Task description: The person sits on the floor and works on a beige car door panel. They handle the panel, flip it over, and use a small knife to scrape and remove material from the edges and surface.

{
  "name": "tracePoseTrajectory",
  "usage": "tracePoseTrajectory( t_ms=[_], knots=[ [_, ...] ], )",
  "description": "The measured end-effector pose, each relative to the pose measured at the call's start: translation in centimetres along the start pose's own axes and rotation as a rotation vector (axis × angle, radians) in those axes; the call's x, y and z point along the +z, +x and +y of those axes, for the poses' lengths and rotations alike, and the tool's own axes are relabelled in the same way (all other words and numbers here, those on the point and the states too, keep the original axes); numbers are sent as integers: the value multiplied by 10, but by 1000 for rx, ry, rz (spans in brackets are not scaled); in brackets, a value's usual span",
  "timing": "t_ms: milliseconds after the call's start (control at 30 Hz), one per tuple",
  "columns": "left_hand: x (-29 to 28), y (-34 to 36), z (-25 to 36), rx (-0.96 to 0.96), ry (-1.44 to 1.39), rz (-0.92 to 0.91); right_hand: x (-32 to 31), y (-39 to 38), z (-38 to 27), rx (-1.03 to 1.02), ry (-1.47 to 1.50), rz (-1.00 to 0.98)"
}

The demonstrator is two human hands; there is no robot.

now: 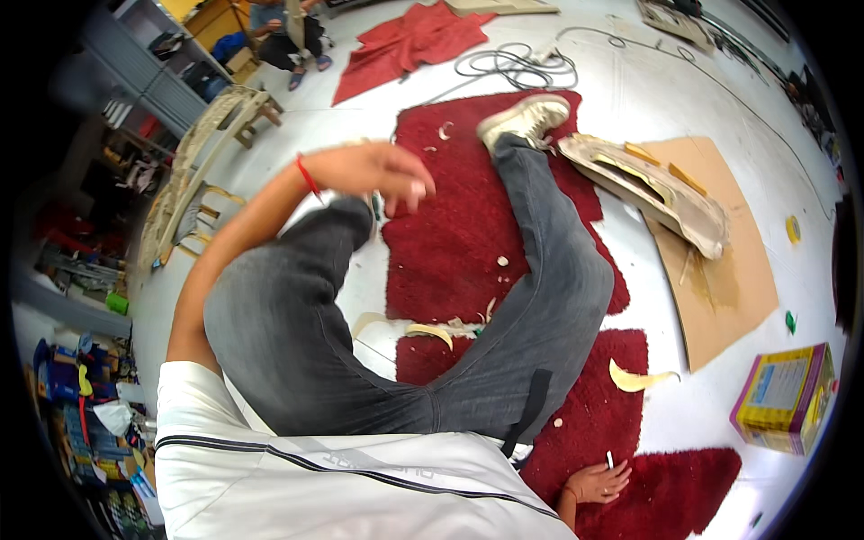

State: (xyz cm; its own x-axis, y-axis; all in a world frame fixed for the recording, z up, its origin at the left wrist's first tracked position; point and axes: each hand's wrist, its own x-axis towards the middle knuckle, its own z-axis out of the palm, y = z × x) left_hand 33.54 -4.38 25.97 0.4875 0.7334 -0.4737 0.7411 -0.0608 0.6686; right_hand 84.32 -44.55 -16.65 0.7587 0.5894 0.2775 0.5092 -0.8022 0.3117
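Note:
My left hand (387, 173), with a red band at the wrist, is raised over my bent left leg and the red carpet piece (450, 216). Its fingers are loosely curved and apart, slightly blurred, and nothing shows in them. Down at the lower right, my right hand (598, 484) rests on another red carpet piece (679, 490). A short white stick that looks like a cigarette (610, 460) juts up between its fingers. Curved yellowish foam offcuts (634, 376) lie around, one of them near my right thigh and another foam strip (429, 335) between my legs.
A long beige padded panel (648, 189) lies partly on a brown cardboard sheet (720, 297) at the right. Nearer stands a yellow and purple tin (781, 396). A coiled black cable (517, 65) and red cloth (405, 45) lie ahead. A person (286, 36) sits at the far left.

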Motion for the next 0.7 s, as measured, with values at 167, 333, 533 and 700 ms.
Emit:
tracePoseTrajectory(
  t_ms=[167, 333, 533, 700],
  knots=[
    [-52, 95, -33, 101, 102, 456, 4, -1, -9, -19, 43, -19],
    [11, 249, 19, -29, -175, 69, -17, 1, -7, 37, 192, -59],
    [103, 476, -36, -394, -1317, -42, -25, 12, -10, 59, 253, -37],
    [139, 535, -55, -216, -1539, 167, -31, 11, -15, 72, 300, -51]
  ],
)
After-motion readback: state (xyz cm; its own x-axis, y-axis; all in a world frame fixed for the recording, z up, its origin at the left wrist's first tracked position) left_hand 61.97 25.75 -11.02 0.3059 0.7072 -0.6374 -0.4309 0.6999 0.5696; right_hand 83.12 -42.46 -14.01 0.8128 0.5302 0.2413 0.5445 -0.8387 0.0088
